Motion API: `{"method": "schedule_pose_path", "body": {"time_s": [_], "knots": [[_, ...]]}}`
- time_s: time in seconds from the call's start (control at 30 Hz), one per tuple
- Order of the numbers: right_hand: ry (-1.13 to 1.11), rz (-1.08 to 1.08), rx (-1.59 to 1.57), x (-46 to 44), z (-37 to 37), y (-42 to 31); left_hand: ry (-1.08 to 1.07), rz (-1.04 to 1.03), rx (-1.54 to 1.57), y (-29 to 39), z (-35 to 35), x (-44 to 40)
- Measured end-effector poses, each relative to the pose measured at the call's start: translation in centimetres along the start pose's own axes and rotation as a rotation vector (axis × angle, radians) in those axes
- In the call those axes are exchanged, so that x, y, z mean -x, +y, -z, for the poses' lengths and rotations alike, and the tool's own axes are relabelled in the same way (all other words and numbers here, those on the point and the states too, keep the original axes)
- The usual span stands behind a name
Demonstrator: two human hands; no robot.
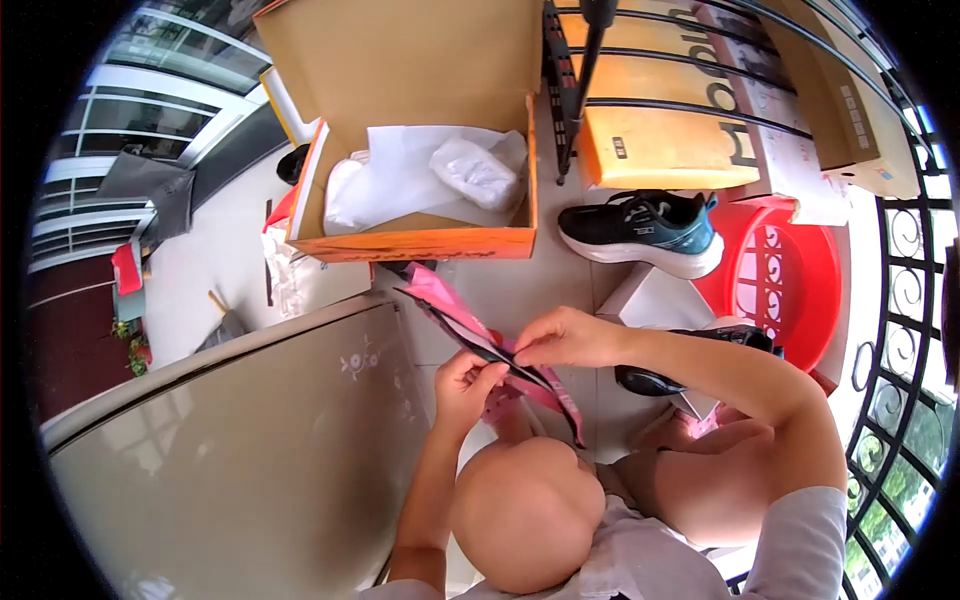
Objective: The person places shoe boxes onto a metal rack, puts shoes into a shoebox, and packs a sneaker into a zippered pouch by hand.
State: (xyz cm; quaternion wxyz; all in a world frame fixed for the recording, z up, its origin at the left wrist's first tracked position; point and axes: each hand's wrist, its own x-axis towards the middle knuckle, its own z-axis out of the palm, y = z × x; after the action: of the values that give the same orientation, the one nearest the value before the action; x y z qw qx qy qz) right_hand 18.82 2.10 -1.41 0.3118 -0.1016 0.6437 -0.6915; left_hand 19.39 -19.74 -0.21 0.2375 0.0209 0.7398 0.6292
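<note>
Both hands pinch the black edge of a pink bag, which stretches slantwise in front of my knees. My left hand is closed on the edge near its middle, thumb on top. Just to the right, my right hand grips the same edge between thumb and fingertips. Whether the bag's mouth is parted cannot be made out. Beyond it stands an orange shoebox with its lid raised; white paper and a white wrapped bundle lie inside.
A black-and-teal sneaker sits right of the shoebox, and another dark shoe is beyond my right forearm. Behind them are a red basin and a black rack with boxes. A beige panel fills the left side.
</note>
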Motion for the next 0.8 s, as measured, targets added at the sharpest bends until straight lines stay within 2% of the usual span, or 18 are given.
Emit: {"method": "schedule_pose_path", "body": {"time_s": [0.07,0.13,0.17,0.2,0.27,0.3,0.33,0.4,0.43,0.53,0.6,0.67,0.73,0.8], "knots": [[0.024,-0.028,0.038,-0.2,0.1,0.7,0.027,0.031,0.014,-0.4,0.2,-0.1],[0.421,-0.054,0.369,0.0,0.2,1.4,0.067,0.056,0.006,-1.5,1.2,0.3],[0.498,-0.074,0.480,-0.2,0.8,1.7,0.098,-0.063,-0.126,-2.2,2.2,0.5],[0.499,-0.075,0.479,-0.2,1.5,0.8,0.128,-0.183,-0.259,-1.3,2.4,0.4],[0.508,-0.150,0.856,0.1,2.8,-0.7,0.136,-0.100,-0.335,0.5,3.0,1.4],[0.478,-0.033,1.078,0.3,3.4,-0.3,0.161,-0.114,-0.398,0.9,3.2,1.7],[0.476,-0.037,1.076,0.4,3.8,-0.3,0.185,-0.126,-0.460,1.3,3.3,2.0],[0.373,0.184,1.365,0.5,4.4,-0.7,0.154,-0.118,-0.531,2.8,3.2,2.5],[0.374,0.184,1.365,0.4,4.6,-0.8,0.124,-0.112,-0.604,3.1,3.3,2.7],[0.305,0.003,1.452,0.2,5.0,-0.6,0.165,-0.109,-0.694,3.1,4.7,3.1],[0.259,0.092,1.486,0.1,5.2,-0.3,0.092,-0.119,-0.653,3.1,5.2,2.4],[0.218,0.073,1.440,0.7,4.8,-1.6,0.025,-0.133,-0.610,3.1,4.2,1.7],[0.161,0.087,1.381,1.5,5.4,-3.7,0.008,-0.041,-0.690,3.2,3.4,1.6],[0.170,-0.079,1.583,1.8,6.6,-5.4,0.021,-0.014,-0.640,3.5,2.4,1.2]]}}
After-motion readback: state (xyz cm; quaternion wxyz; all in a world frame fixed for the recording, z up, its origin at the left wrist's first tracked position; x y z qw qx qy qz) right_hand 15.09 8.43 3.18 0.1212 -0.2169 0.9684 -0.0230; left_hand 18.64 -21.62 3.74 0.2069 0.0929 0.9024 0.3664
